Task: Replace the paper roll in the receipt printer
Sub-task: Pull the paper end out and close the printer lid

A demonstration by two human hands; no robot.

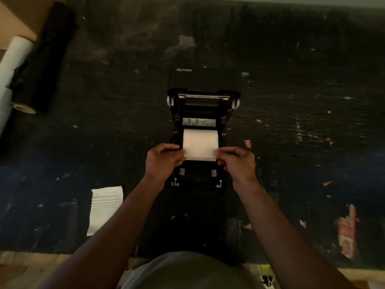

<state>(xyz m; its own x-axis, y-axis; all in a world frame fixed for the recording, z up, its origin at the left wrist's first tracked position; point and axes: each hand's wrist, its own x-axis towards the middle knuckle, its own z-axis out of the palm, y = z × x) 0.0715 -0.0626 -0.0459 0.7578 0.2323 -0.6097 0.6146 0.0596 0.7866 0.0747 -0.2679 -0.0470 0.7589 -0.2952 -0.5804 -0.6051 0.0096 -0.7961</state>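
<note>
A black receipt printer (205,80) marked Xprinter stands at the middle of a dark worktop, its lid swung open away from me. A white paper roll (200,140) sits in the open bay, with its loose end drawn toward me. My left hand (162,161) pinches the paper's left corner between thumb and fingers. My right hand (236,161) pinches the right corner the same way. Both hands hover over the printer's front half, and the paper edge stretches flat between them.
A folded white sheet (105,207) lies left of my left forearm. At the far left lie a long black roll (48,57) and a white roll (12,65) beside a cardboard box. The scuffed worktop (302,122) carries torn red scraps on the right.
</note>
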